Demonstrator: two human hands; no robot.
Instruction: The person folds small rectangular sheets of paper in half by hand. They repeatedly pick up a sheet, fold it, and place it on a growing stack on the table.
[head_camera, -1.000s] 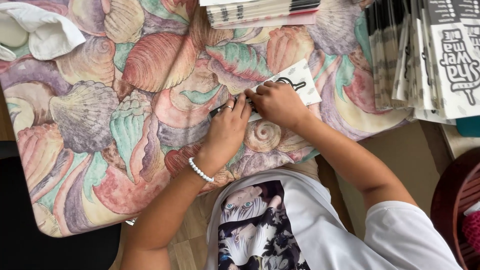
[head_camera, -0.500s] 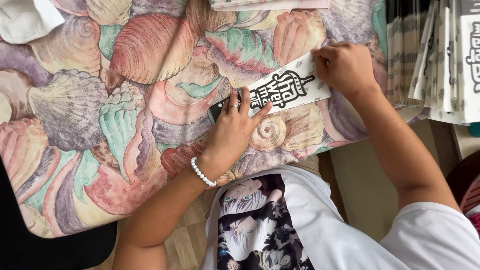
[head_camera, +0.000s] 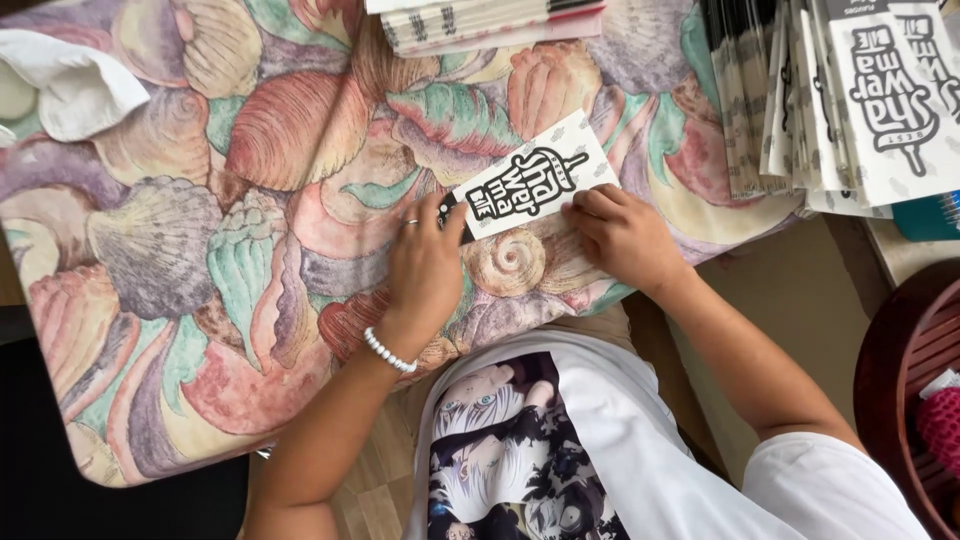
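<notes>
- Head view: paper sleeve (head_camera: 530, 178), one, white with a black printed design, lies flat and slanted on the shell-patterned tablecloth (head_camera: 200, 250).
- We see our left hand (head_camera: 425, 265) pressing fingertips on the sleeve's lower-left end; the hand is flat, not closed around anything.
- We see our right hand (head_camera: 625, 235) with fingers bent, touching the sleeve's lower-right edge.
- Half a second earlier the right hand sat at the sleeve's upper-right end; now it is below that end, nearer the left hand, and the sleeve lies more fully uncovered.
- We count two hands, one beaded bracelet (head_camera: 388, 352) on the left wrist, one ring.
- Right of the sleeve stands one row of like sleeves (head_camera: 850, 100); above it one stack (head_camera: 490, 22); far left one white cloth (head_camera: 70, 85).
</notes>
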